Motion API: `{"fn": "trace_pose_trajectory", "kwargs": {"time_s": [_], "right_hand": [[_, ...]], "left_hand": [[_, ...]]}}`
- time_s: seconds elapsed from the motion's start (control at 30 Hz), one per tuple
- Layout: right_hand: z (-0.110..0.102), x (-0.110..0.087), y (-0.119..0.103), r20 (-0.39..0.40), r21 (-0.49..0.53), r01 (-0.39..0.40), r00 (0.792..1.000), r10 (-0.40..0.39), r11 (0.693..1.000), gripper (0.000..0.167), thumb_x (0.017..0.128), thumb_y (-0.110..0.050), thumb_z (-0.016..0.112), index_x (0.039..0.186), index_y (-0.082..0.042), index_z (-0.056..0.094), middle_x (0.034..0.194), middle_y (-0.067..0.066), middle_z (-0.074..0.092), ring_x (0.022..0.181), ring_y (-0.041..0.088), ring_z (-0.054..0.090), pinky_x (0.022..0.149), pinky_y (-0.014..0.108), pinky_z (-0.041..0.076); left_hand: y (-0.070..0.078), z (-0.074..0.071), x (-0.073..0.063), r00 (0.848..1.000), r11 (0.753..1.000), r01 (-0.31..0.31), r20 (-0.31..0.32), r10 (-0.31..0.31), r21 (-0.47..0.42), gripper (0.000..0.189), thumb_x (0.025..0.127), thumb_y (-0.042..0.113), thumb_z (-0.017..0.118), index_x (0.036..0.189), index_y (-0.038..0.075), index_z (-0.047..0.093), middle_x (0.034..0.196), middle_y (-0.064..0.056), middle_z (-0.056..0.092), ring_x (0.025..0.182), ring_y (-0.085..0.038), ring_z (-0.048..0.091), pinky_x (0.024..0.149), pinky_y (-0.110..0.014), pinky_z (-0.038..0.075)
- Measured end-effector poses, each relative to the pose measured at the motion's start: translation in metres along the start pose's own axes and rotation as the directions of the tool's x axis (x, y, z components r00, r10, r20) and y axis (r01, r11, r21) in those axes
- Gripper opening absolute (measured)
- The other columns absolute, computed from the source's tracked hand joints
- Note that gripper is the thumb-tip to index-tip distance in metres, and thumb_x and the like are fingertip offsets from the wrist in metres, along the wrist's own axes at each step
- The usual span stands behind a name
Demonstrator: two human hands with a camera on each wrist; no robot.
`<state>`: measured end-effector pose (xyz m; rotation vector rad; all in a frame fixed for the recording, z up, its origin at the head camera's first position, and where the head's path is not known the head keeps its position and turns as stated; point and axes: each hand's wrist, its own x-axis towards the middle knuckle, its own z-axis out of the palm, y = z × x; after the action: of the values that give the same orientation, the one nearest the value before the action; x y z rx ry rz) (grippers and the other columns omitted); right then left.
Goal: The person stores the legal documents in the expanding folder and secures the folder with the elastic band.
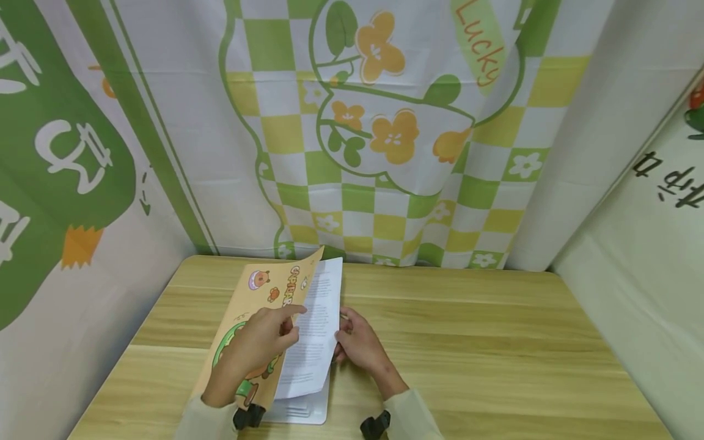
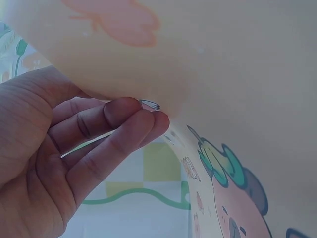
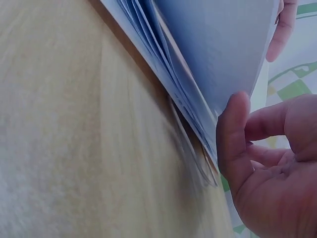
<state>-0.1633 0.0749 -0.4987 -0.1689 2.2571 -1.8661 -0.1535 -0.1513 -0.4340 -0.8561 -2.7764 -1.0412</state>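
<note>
A tan folder with a cartoon capybara cover (image 1: 275, 278) lies at the left of the table, its cover lifted along the right side. My left hand (image 1: 258, 339) lies over the cover and pinches its free edge, the index finger reaching across the printed sheets (image 1: 321, 305) inside. In the left wrist view the cover bulges above the fingers (image 2: 119, 124). The right hand (image 1: 360, 342) holds the sheets' right edge between thumb and fingers. From the right wrist, a layered stack of page edges (image 3: 148, 44) shows beside the right hand (image 3: 272, 158).
Under the sheets, the folder's pale back panel (image 1: 316, 412) pokes out toward the front. A thin loop (image 3: 198, 163) sticks out from the folder's edge. The wood-grain table (image 1: 467, 348) extends to the right. Printed curtains (image 1: 396, 201) close off the back and both sides.
</note>
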Motion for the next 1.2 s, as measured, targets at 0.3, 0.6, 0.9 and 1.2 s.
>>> {"fn": "trace_pose_trajectory", "kwargs": {"time_s": [0.3,0.6,0.9,1.2], "right_hand": [[0.002,0.0,-0.004,0.04,0.05,-0.009,0.999,0.007,0.999,0.049,0.099,0.007,0.049,0.147,0.005,0.046,0.101,0.021,0.062,0.062,0.021,0.063,0.06,0.052,0.059],[0.01,0.003,-0.012,0.047,0.032,-0.033,0.998,0.032,0.999,0.056,0.097,0.006,0.055,0.152,0.002,0.043,0.099,0.016,0.06,0.061,0.018,0.064,0.06,0.044,0.06],[0.018,0.008,-0.015,0.035,-0.006,-0.014,0.999,0.014,1.0,0.058,0.095,0.005,0.061,0.15,-0.002,0.047,0.094,0.012,0.064,0.059,0.017,0.064,0.055,0.036,0.058],[0.025,0.012,-0.013,0.054,0.0,-0.03,0.998,0.03,1.0,0.059,0.094,0.005,0.064,0.149,0.002,0.045,0.094,0.011,0.064,0.06,0.018,0.067,0.056,0.038,0.059]], "left_hand": [[0.0,-0.001,0.0,1.0,1.0,-0.006,-0.017,0.006,0.012,0.037,0.091,-0.001,0.065,0.128,0.0,0.068,0.062,0.015,0.045,0.05,0.002,0.035,0.047,-0.02,0.032],[0.001,-0.003,0.0,1.0,1.0,-0.005,-0.017,0.006,0.031,0.035,0.092,-0.001,0.066,0.127,0.001,0.069,0.063,0.015,0.045,0.051,0.002,0.037,0.047,-0.021,0.033],[0.003,0.0,0.0,1.0,1.0,0.005,-0.017,-0.004,0.031,0.035,0.091,-0.001,0.066,0.126,-0.002,0.068,0.061,0.014,0.044,0.05,0.002,0.035,0.046,-0.021,0.032],[0.003,0.005,0.001,0.999,0.999,0.033,-0.011,-0.033,0.019,0.037,0.091,0.0,0.066,0.128,-0.002,0.068,0.061,0.013,0.045,0.049,0.001,0.035,0.046,-0.022,0.032]]}}
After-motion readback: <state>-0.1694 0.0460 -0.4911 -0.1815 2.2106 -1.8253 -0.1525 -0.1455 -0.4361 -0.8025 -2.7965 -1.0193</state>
